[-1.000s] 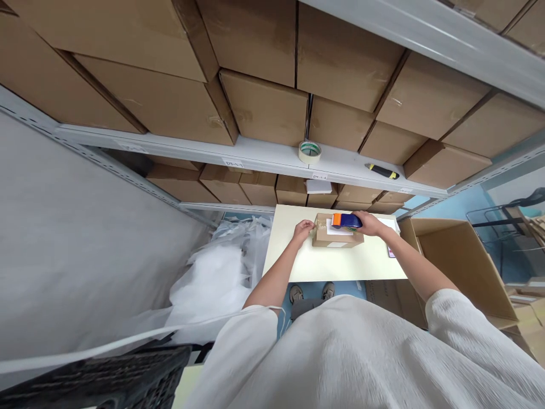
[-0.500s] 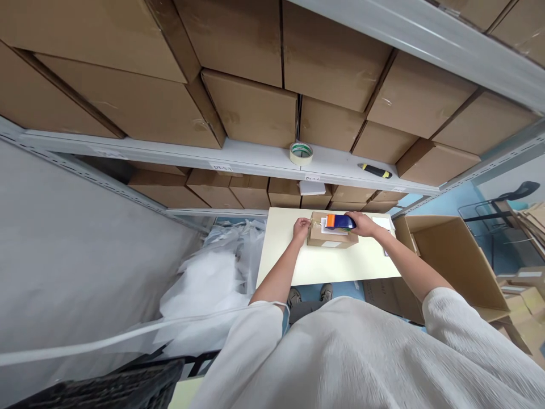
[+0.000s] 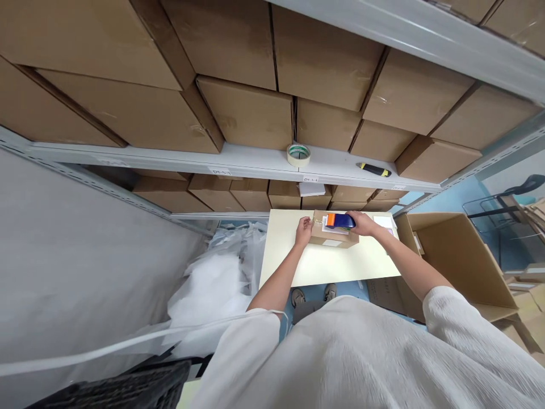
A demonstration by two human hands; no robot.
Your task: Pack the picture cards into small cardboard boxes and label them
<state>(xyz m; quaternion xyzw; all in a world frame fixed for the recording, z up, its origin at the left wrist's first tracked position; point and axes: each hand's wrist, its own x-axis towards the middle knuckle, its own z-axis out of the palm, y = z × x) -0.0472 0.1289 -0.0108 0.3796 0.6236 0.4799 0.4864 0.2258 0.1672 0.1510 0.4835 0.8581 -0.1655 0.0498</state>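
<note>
A small cardboard box (image 3: 333,237) sits on the pale worktop (image 3: 327,264), between the person's two hands. The left hand (image 3: 304,230) lies against the box's left end, fingers curled onto the cardboard there; whether they clasp it or only press cannot be told at this size. The right hand (image 3: 361,223) is closed around a blue tape dispenser (image 3: 339,220) with an orange end, held flat on top of the box, over a white label (image 3: 333,230). A second white label shows on the box's near side.

Just beyond the right hand, white paper (image 3: 384,221) lies on the worktop. Further beyond both hands, a shelf (image 3: 255,158) carries a tape roll (image 3: 298,154) and a yellow-and-black knife (image 3: 373,169), well apart. To the right of the right hand stands a large open carton (image 3: 455,255). To the left of the left hand lies heaped white plastic wrap (image 3: 213,284).
</note>
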